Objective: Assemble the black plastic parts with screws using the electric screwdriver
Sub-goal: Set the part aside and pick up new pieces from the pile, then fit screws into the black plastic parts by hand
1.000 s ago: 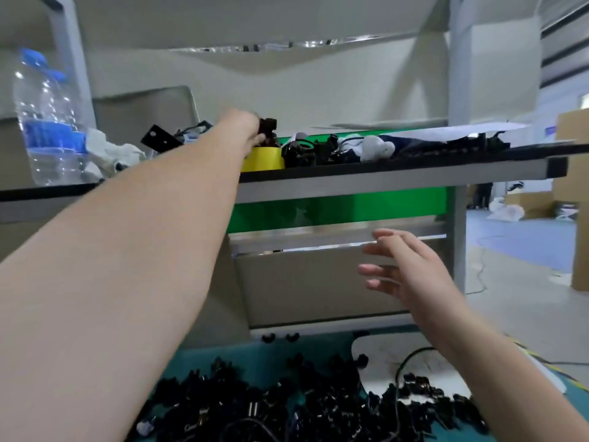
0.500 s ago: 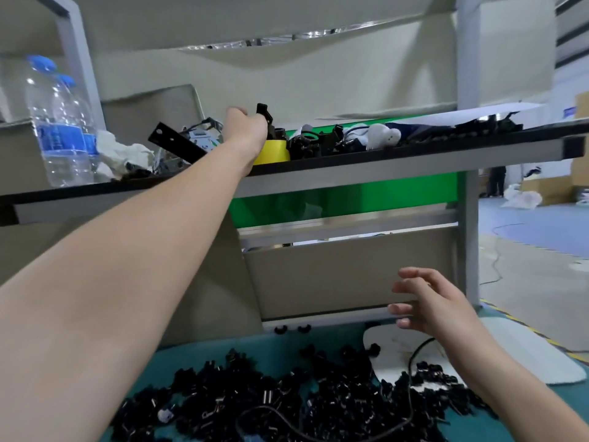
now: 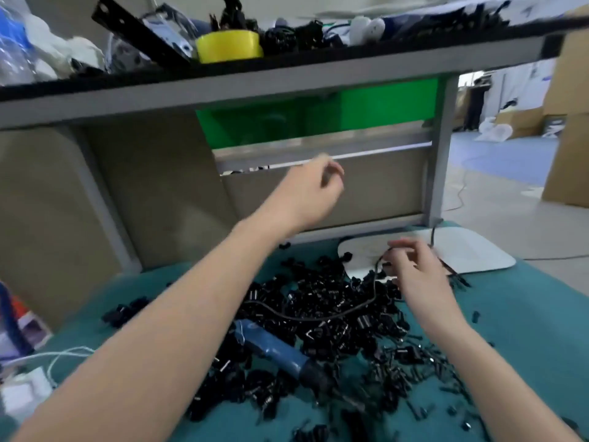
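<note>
**Both hands above parts pile, driver lying free**

Left hand (image 3: 307, 194) is up in the air over the far side of the tabletop (image 3: 526, 330), below the shelf (image 3: 287, 84). Fingers curled in, thumb near fingertips, but it's blurred, so I can't tell if the grip has anything in it.

Right hand (image 3: 419, 277) is low by the far right corner, at the edge of the white pad (image 3: 475, 255). Fingers are bent over the black cable (image 3: 374, 282), which runs under the hand. I can't tell if the grip pinches it or just touches.

Electric screwdriver (image 3: 271, 346), blue body, lies mid-tabletop on the black plastic parts (image 3: 322, 298), dark tip twd the near edge, no hand on it. The parts pile spreads across the centre, w/ loose bits twd the near right.

Yellow tape roll (image 3: 229, 46) sits on the shelf.
</note>
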Motion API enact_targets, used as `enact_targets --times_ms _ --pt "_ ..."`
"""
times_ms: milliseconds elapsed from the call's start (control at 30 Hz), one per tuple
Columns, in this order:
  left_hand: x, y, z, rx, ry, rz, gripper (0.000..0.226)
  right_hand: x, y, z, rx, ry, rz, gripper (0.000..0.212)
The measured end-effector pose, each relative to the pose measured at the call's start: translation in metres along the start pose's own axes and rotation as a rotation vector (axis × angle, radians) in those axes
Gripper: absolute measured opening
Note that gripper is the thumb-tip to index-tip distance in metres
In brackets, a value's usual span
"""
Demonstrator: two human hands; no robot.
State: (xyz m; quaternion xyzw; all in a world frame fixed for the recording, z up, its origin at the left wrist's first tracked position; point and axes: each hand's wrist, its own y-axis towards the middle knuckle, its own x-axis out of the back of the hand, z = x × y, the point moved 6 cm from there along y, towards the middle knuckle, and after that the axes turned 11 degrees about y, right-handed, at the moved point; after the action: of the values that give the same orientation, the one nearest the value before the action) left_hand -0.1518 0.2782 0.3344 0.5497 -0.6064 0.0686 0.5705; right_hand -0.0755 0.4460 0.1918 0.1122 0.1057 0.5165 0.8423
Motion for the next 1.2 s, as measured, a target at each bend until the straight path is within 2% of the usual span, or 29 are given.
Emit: enact_targets --times_ms 67,133,200,267,467,633,800,933,1000,1100,1200 --pt "-0.076 -0.060 0.014 -0.031 0.275 0.290 0.019 0.008 -0.031 -0.041 -0.013 -0.209 0.047 0.016" --pt "-0.132 -0.108 0.038 0.015 0.398 0.529 0.026 0.013 -0.060 -0.080 -0.040 -0.476 0.120 0.027" --pt "-0.166 -0.138 0.058 0.025 0.477 0.651 0.029 0.014 -0.085 -0.111 -0.083 -0.744 0.191 0.041" --pt "-0.186 -0.154 0.070 0.036 0.532 0.682 0.034 0.014 -0.103 -0.129 -0.123 -0.863 0.236 0.048" --pt "-0.219 -0.151 0.063 0.059 0.540 0.566 0.046 0.010 -0.114 -0.142 -0.082 -0.966 0.249 0.047" --pt "-0.241 -0.134 0.048 0.073 0.522 0.524 0.042 0.011 -0.115 -0.145 -0.045 -1.007 0.249 0.044" --pt "-0.250 -0.120 0.045 0.174 0.451 0.478 0.041 0.009 -0.114 -0.143 -0.047 -0.994 0.247 0.042" --pt "-0.245 -0.121 0.038 0.121 0.461 0.423 0.036 0.011 -0.116 -0.140 -0.047 -0.994 0.239 0.043" --pt "-0.231 -0.125 0.037 0.150 0.300 0.318 0.031 0.011 -0.118 -0.136 -0.023 -0.962 0.232 0.043" --pt "-0.204 -0.140 0.053 0.312 -0.085 0.159 0.019 0.012 -0.120 -0.125 0.054 -0.866 0.168 0.039" --pt "-0.189 -0.159 0.072 0.413 -0.269 0.195 0.015 0.010 -0.123 -0.116 0.138 -0.792 0.090 0.034"
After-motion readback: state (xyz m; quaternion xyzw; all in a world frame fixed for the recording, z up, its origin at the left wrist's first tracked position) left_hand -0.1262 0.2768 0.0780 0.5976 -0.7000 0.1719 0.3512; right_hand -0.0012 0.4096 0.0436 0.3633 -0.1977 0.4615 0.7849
